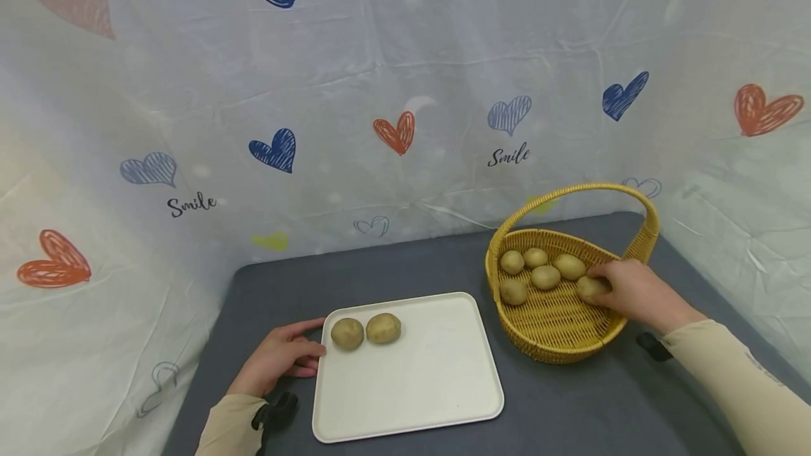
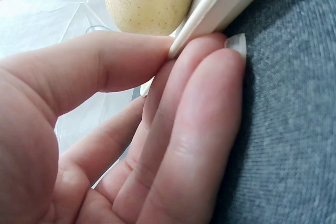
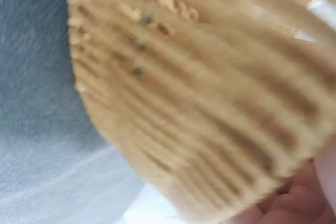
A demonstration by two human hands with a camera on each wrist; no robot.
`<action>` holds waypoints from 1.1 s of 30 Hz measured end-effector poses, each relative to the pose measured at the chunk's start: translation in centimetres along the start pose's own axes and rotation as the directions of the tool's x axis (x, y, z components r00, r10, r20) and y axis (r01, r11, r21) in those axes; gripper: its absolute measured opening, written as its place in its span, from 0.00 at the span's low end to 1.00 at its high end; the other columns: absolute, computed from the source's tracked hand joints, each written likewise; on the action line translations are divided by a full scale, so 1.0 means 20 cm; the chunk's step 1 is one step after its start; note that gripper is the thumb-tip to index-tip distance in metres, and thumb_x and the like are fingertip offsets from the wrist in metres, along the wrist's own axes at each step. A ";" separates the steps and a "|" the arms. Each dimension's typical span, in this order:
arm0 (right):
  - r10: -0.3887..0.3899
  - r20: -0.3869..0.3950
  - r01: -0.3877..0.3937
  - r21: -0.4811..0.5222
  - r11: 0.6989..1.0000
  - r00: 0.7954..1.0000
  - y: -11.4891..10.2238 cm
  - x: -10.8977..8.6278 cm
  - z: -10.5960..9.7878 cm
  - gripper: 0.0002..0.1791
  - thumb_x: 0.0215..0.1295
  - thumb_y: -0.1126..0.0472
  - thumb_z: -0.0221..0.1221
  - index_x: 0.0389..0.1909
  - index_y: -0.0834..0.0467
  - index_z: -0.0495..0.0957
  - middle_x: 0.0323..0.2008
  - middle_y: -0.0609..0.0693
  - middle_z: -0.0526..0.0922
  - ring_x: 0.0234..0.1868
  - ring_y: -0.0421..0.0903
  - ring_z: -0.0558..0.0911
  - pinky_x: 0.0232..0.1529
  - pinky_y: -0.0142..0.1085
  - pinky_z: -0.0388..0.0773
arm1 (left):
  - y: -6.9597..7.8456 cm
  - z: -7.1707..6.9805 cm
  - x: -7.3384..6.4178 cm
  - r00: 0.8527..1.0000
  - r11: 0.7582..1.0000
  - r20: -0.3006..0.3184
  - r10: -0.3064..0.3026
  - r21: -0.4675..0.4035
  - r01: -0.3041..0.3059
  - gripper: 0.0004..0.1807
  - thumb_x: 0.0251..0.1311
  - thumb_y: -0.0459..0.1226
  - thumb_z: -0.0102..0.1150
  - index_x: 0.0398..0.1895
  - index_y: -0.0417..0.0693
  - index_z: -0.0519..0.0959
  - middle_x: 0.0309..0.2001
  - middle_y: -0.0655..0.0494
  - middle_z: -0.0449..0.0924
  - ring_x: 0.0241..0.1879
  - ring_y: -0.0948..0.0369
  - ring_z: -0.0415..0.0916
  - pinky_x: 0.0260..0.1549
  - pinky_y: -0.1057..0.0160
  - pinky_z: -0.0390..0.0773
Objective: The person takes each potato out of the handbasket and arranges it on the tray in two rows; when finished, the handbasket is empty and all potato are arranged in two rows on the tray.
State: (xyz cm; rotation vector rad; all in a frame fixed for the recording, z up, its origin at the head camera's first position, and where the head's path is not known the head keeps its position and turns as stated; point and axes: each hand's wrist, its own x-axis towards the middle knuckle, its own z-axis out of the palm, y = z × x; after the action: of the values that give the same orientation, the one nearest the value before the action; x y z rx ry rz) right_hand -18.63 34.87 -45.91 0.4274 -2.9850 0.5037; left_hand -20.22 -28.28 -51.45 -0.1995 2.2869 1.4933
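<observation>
My right hand (image 1: 640, 292) reaches over the right rim of a yellow wicker basket (image 1: 551, 352) and grips a potato (image 1: 592, 289) inside it. Several more potatoes (image 1: 545, 277) lie toward the basket's back and left. In the right wrist view the wicker side (image 3: 184, 108) is blurred and hides most of that hand, so the potato is out of sight there. At the left, my left hand (image 1: 281, 355) pinches the edge of a white tray (image 1: 412, 400), thumb on the rim and fingers against its side. Two potatoes (image 1: 347, 334) (image 1: 384, 328) sit in the tray's back left corner.
A dark grey cloth (image 1: 279, 283) covers the table. The basket's tall handle (image 1: 576, 190) arches over its opening. A white curtain (image 1: 329, 104) printed with hearts hangs behind and at both sides. Each wrist wears a black strap device (image 1: 279, 410).
</observation>
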 end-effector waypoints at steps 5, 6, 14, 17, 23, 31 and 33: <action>-0.005 -0.019 0.005 -0.013 1.000 1.000 -0.10 -0.01 -0.03 0.20 0.66 0.55 0.75 0.53 0.64 0.90 0.39 0.52 0.93 0.38 0.52 0.89 0.41 0.52 0.86 | 0.00 -0.01 0.00 1.000 1.000 0.002 0.016 -0.003 -0.016 0.42 0.64 0.40 0.76 0.81 0.49 0.71 0.33 0.49 0.88 0.32 0.57 0.88 0.35 0.56 0.93; -0.006 -0.032 0.006 -0.011 1.000 0.999 -0.12 -0.02 -0.04 0.22 0.65 0.54 0.75 0.54 0.63 0.90 0.39 0.53 0.93 0.39 0.53 0.89 0.42 0.52 0.86 | 0.00 -0.01 0.00 1.000 1.000 0.000 0.018 -0.003 -0.018 0.42 0.64 0.40 0.76 0.81 0.49 0.71 0.33 0.49 0.88 0.32 0.57 0.88 0.35 0.56 0.93; -0.079 -0.166 0.092 0.075 0.993 0.983 -0.41 -0.09 -0.07 0.26 0.60 0.57 0.80 0.59 0.58 0.89 0.50 0.55 0.93 0.50 0.59 0.92 0.48 0.56 0.89 | -0.03 -0.03 0.00 1.000 1.000 -0.019 0.007 -0.010 -0.007 0.41 0.63 0.40 0.76 0.80 0.50 0.72 0.33 0.48 0.89 0.32 0.56 0.88 0.35 0.55 0.93; -0.129 -0.210 0.151 0.089 0.985 0.969 -0.51 -0.11 -0.05 0.26 0.57 0.57 0.81 0.58 0.55 0.90 0.50 0.51 0.93 0.49 0.55 0.92 0.47 0.52 0.90 | -0.03 -0.03 0.00 1.000 1.000 -0.024 0.000 -0.015 -0.001 0.41 0.62 0.40 0.77 0.80 0.51 0.73 0.33 0.48 0.89 0.32 0.56 0.88 0.35 0.55 0.93; -0.220 -0.245 0.259 0.141 0.956 0.944 -0.68 -0.11 0.01 0.26 0.56 0.59 0.82 0.58 0.52 0.90 0.52 0.46 0.93 0.47 0.48 0.93 0.47 0.42 0.91 | -0.01 -0.03 0.01 1.000 1.000 -0.018 0.005 -0.018 -0.005 0.41 0.61 0.40 0.78 0.79 0.52 0.74 0.33 0.49 0.89 0.32 0.57 0.88 0.35 0.56 0.93; -0.253 -0.176 0.289 0.227 0.930 0.951 -0.91 0.03 0.18 0.25 0.62 0.60 0.79 0.61 0.53 0.88 0.53 0.45 0.92 0.50 0.44 0.89 0.50 0.41 0.89 | 0.00 -0.02 0.00 1.000 0.999 -0.006 0.021 -0.028 -0.021 0.40 0.62 0.41 0.77 0.78 0.51 0.75 0.33 0.48 0.89 0.32 0.57 0.89 0.36 0.56 0.93; -0.265 -0.159 0.298 0.245 0.923 0.951 -0.96 0.07 0.24 0.25 0.63 0.60 0.78 0.62 0.53 0.87 0.52 0.47 0.91 0.49 0.45 0.89 0.50 0.39 0.88 | 0.00 -0.01 0.01 1.000 0.999 -0.002 0.023 -0.031 -0.023 0.40 0.61 0.41 0.77 0.78 0.51 0.75 0.34 0.48 0.90 0.32 0.57 0.89 0.36 0.56 0.93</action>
State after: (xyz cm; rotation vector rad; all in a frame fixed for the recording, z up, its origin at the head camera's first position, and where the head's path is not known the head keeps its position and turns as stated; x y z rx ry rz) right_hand -14.74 15.50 -44.37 0.8022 -2.6799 0.8676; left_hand -20.39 -28.53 -51.46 -0.1844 2.2756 1.5417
